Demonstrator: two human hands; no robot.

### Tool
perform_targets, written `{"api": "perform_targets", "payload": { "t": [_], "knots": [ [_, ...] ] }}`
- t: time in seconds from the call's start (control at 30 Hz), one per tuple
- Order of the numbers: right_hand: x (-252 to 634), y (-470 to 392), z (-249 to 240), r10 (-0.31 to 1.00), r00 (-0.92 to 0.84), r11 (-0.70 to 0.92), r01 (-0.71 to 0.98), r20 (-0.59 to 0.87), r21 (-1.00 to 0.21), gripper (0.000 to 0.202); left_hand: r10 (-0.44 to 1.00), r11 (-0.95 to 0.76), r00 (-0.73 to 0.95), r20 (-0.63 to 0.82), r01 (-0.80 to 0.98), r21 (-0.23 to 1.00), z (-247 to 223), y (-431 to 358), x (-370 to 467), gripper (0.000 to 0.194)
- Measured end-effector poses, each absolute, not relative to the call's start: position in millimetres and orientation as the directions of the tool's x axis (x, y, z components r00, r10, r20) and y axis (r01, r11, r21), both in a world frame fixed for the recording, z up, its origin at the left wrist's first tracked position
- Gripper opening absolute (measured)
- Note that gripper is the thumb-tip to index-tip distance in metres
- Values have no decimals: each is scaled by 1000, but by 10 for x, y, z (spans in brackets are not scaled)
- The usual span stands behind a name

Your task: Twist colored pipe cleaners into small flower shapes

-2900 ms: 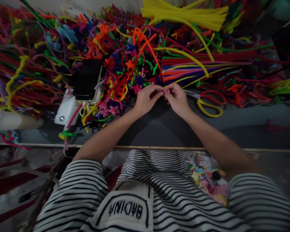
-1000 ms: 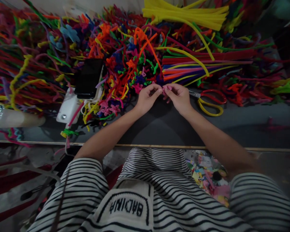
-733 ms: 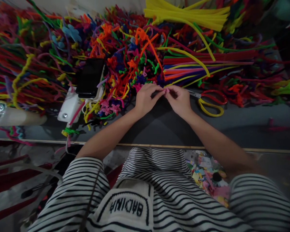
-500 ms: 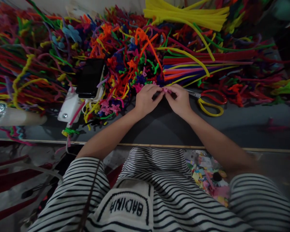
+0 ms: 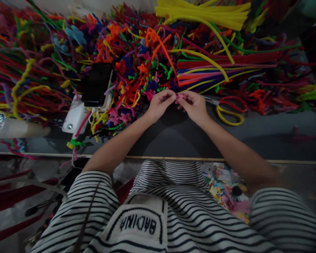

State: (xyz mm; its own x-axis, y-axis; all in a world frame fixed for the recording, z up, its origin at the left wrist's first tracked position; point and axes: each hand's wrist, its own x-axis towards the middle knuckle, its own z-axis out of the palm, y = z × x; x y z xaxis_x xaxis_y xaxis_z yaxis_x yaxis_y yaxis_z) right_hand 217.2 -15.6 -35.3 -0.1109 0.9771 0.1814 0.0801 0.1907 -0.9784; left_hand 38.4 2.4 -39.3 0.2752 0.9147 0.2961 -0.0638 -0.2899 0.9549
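Note:
A small pink fuzzy piece (image 5: 180, 96) is pinched between my two hands above the dark grey table. My left hand (image 5: 162, 102) grips its left end with thumb and fingertips. From the other side, the thumb and fingers of my right hand (image 5: 194, 104) close on the same piece; its exact shape is partly hidden by the fingers. Scissors with red and yellow handles (image 5: 230, 110) lie just right of my right hand. Behind both hands is a bundle of coloured fuzzy stems (image 5: 205, 75).
Tangled fuzzy stems (image 5: 131, 66) cover the back and left. A black phone (image 5: 97, 84) rests on a white device (image 5: 75, 116). A cup (image 5: 23, 127) lies at the left. Yellow stems (image 5: 205, 14) lie at the back. The table's front edge (image 5: 173, 158) is near my body.
The fingers of my right hand have shifted around the pink piece, and more of it shows. My left hand has tilted slightly, still pinching.

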Motion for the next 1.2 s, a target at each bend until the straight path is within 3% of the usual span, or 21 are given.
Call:
{"api": "perform_targets", "payload": {
  "t": [0.13,0.33,0.57,0.7,0.83,1.03,1.2],
  "knots": [
    [2176,-143,-354,987,-103,121,2,120,-993,63,913,-283,288,290,-68,957,-393,26,372,52],
    [2207,-104,-414,985,-94,147,19,144,-989,59,898,-399,254,360,122,909,-443,-3,371,56],
    [2220,-118,-400,963,-66,269,182,261,-946,50,858,-507,201,474,482,715,-314,-157,378,47],
    [2218,-155,-367,947,-62,319,292,315,-902,46,860,-495,205,467,555,669,-315,-146,370,36],
    [2212,-168,-357,950,-77,313,300,304,-901,50,872,-480,177,457,488,728,-345,-121,378,32],
    [2216,-136,-374,962,-147,252,163,230,-954,63,944,-305,178,277,151,940,-316,-181,412,55],
    [2212,-80,-363,969,-185,175,63,161,-982,64,956,-195,219,193,-15,981,-374,-108,401,54]
  ]
}}
